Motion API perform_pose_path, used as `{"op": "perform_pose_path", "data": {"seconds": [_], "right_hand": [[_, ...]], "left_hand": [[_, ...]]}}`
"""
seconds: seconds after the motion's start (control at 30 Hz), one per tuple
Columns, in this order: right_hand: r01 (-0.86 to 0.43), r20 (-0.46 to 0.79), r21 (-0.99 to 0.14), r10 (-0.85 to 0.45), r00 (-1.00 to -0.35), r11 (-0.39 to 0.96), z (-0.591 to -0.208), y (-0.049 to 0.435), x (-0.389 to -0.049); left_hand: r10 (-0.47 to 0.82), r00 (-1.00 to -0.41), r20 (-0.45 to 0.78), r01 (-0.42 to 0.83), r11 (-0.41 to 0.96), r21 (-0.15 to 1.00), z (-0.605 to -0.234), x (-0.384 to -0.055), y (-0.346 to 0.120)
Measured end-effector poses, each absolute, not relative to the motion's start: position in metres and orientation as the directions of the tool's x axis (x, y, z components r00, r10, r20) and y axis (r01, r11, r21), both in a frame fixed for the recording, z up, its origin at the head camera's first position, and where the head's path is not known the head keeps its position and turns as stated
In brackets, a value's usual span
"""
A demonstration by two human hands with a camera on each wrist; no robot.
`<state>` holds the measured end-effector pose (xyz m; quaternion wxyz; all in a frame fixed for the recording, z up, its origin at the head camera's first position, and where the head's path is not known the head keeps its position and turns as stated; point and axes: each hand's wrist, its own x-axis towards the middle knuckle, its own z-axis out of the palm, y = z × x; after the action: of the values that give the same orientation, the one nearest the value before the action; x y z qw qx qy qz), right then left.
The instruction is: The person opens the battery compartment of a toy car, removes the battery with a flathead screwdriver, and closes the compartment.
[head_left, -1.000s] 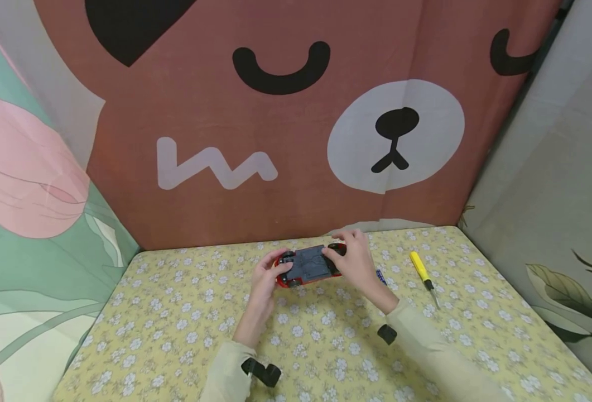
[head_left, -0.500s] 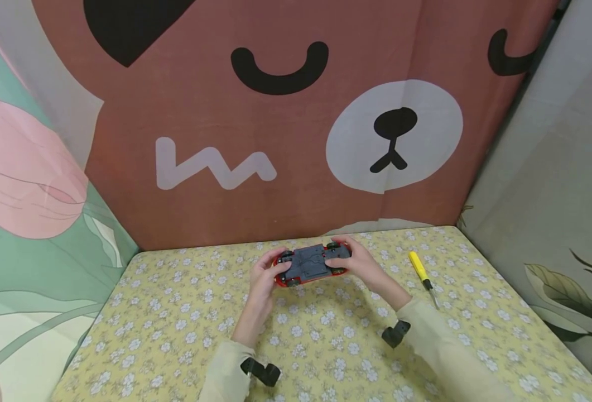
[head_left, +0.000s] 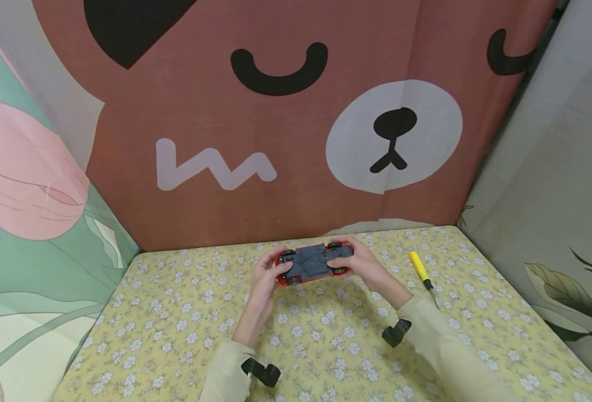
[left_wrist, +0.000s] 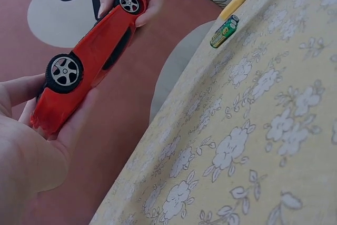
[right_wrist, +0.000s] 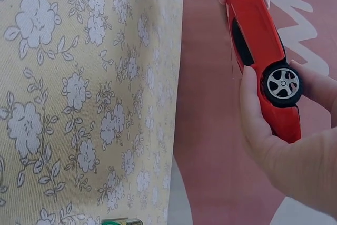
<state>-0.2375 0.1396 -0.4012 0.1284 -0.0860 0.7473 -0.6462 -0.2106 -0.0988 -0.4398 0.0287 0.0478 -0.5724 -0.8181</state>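
Observation:
A red toy car [head_left: 311, 261] is held above the table with its dark grey underside turned toward the head camera. My left hand [head_left: 263, 274] grips its left end, thumb on the underside. At the opposite end my right hand [head_left: 363, 262] grips it the same way, thumb across the underside near a wheel. The left wrist view shows the car's red side [left_wrist: 100, 46] with silver-spoked wheels and black tyres. In the right wrist view, fingers of the right hand [right_wrist: 295, 146] wrap around one end beside a wheel.
A yellow-handled screwdriver [head_left: 423, 273] lies on the flowered tablecloth [head_left: 175, 335] to the right. Beside it in the left wrist view rests a green battery [left_wrist: 225, 31], hidden in the head view. A curtain with a bear print [head_left: 215, 212] stands behind the table.
My right hand has shifted from raised fingers at the car's right end to a grip around that end, thumb on the underside. The left hand and car have stayed nearly in place.

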Motion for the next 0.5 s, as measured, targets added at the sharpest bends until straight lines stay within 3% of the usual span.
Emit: {"op": "perform_pose_path", "data": {"seconds": [0.5], "right_hand": [[0.009,-0.055,-0.987,-0.287,-0.956,0.162,-0.4021,0.1419,-0.2366]], "left_hand": [[-0.087,-0.996,-0.03,0.002,-0.34,0.94,-0.4396,-0.2102,-0.0969]]}}
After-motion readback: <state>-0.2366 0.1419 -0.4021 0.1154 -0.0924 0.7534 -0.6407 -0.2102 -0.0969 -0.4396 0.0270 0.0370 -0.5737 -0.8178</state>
